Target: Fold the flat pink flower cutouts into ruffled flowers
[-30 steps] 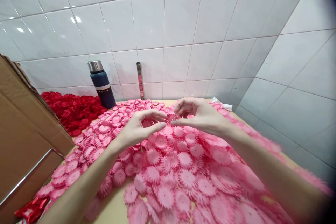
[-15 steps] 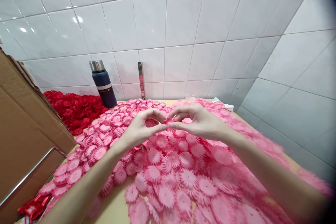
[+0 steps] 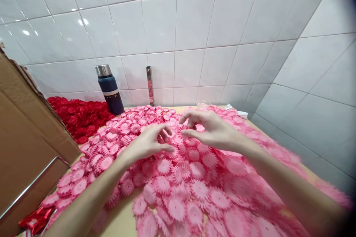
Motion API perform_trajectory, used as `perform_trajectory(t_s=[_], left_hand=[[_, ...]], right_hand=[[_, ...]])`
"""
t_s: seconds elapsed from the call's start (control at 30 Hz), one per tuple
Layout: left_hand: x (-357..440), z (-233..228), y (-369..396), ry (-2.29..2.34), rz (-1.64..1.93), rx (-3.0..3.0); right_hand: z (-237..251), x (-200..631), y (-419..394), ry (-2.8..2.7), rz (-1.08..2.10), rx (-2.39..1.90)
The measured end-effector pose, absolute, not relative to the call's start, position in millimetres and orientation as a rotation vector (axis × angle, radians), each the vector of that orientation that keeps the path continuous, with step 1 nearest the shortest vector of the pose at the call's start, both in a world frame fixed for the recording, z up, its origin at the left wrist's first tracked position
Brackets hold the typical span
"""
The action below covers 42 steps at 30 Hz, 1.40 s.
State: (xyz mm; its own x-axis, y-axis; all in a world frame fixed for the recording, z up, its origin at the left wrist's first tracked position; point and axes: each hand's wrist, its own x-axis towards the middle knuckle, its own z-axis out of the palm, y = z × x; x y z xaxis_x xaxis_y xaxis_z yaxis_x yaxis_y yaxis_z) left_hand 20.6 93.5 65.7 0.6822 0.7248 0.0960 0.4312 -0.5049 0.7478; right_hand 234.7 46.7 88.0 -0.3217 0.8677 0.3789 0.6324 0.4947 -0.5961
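Many pink, round discs with zigzag petal edges and a small centre hole lie heaped over the table (image 3: 122, 213); one such pink disc (image 3: 176, 208) lies near the front. My left hand (image 3: 151, 141) hovers above the heap with thumb and fingers parted, nothing visible between them. Just to its right, my right hand (image 3: 210, 129) has thumb and forefinger curled toward each other around the edge of a pink petal disc (image 3: 182, 129). That disc blends into the pile behind it. A gap separates the two hands.
Dark red petal discs (image 3: 83, 116) form a pile at the back left, beside a blue bottle (image 3: 111, 90). A cardboard box (image 3: 30, 118) stands at the left. Near the tiled wall are a clear cup (image 3: 203, 104) and white paper (image 3: 239, 113). A red wrapper (image 3: 36, 220) lies front left.
My left hand has come away from the right hand, moving down and to the left, and its fingers have parted. The right hand has stayed nearly in place.
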Motion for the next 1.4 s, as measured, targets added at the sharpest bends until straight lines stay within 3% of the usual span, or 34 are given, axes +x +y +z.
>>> perform_trajectory(t_s=[0.57, 0.8, 0.97, 1.2, 1.4], left_hand=[[27.9, 74.6, 85.7, 0.833, 0.466, 2.286], [31.4, 75.8, 83.5, 0.698, 0.696, 1.935], [35.5, 80.0, 75.1, 0.573, 0.803, 1.897], [34.0, 83.6, 73.2, 0.581, 0.818, 2.072], [33.4, 77.4, 79.3, 0.569, 1.085, 1.98]], right_hand=[[91.5, 233.8, 46.5, -1.992, 0.392, -1.236], [94.1, 230.5, 42.1, -1.852, 0.898, -1.088], [90.5, 223.7, 39.8, -1.798, 1.076, -1.033], [84.7, 225.9, 44.0, -1.807, 1.125, -0.977], [90.8, 232.7, 48.7, -1.698, 1.185, -0.92]])
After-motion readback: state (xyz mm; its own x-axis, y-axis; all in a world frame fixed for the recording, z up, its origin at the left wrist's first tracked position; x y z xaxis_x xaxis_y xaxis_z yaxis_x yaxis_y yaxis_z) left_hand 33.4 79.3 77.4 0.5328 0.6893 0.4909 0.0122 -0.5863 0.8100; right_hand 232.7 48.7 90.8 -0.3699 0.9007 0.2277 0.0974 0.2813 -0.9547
